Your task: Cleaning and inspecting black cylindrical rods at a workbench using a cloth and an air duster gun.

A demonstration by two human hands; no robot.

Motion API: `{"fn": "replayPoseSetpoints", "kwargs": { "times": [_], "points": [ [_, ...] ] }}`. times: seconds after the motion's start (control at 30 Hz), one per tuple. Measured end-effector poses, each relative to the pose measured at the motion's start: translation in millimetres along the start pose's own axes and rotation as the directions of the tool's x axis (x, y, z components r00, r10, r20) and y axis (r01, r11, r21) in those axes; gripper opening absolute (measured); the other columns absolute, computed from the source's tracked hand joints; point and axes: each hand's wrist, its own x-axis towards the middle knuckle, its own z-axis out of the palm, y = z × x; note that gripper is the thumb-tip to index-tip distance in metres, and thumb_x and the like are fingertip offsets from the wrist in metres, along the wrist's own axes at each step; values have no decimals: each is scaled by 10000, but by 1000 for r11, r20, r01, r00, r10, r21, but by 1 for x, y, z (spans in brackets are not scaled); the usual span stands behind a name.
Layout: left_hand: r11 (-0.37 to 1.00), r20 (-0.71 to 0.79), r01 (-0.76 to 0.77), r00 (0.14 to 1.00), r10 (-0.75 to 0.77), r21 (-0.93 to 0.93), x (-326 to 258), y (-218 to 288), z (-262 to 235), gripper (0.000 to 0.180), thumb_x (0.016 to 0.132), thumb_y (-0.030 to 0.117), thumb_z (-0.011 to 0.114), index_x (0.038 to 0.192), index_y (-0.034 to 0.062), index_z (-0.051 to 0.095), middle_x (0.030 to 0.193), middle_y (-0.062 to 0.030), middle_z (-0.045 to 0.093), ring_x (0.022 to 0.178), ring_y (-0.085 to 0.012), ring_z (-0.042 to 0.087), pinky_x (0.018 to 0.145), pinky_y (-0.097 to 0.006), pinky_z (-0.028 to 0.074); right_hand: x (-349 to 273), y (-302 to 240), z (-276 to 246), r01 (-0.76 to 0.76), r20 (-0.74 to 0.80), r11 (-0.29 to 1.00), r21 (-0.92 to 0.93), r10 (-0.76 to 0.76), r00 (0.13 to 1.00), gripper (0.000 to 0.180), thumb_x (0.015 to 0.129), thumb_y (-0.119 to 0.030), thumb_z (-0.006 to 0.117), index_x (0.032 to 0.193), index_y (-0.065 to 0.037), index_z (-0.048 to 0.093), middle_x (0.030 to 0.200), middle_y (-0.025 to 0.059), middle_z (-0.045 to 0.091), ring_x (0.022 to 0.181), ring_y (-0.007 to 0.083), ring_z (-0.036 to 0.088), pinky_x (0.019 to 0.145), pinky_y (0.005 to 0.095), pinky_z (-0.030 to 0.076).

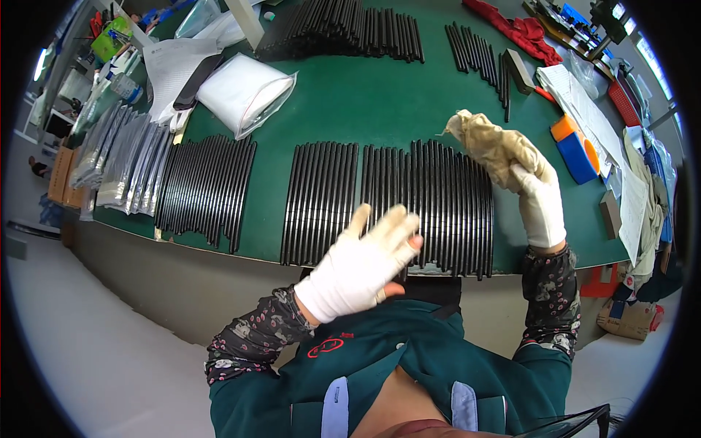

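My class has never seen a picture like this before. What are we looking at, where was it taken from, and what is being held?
There is no robot here: a person works with two hands in white fabric gloves. The single picture comes from a wide fisheye camera worn on the head, looking down, so straight edges bend and the person's dark green garment shows at the bottom.

On the green tabletop lie slim black rods in side-by-side rows, with more toward the far edge. Beyond the rows sits a white package in clear plastic.

The right hand grips a crumpled beige cloth. The left hand is open over the rods, holding nothing visible; whether it touches them is unclear.
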Motion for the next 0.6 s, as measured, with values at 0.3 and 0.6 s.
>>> {"fn": "replayPoseSetpoints", "kwargs": {
  "times": [0.3, 0.6],
  "points": [
    [995, -129, -91, 988, 85, -42, -15, 7, 28, 786, 618, 241, 783, 1304, 45, 455, 1319, -162, 486, 1241, -321, 483, 1056, -462, 376, 31, 4, 88, 905, 886, 258, -337, -238, 397, 356, 720, -48, 641, 1075, -65, 615, 1220, 133, 576, 1272, 339, 475, 1052, 463, 403],
    [993, -132, -101, 987, 92, -64, -11, 7, 28, 698, 636, 214, 766, 1249, 18, 494, 1369, -169, 457, 1299, -318, 437, 1069, -457, 364, 41, -1, 118, 901, 910, 410, -145, -302, 284, 226, 761, -51, 653, 985, -59, 638, 1166, 133, 627, 1220, 319, 539, 1013, 403, 449]
  ]
}}
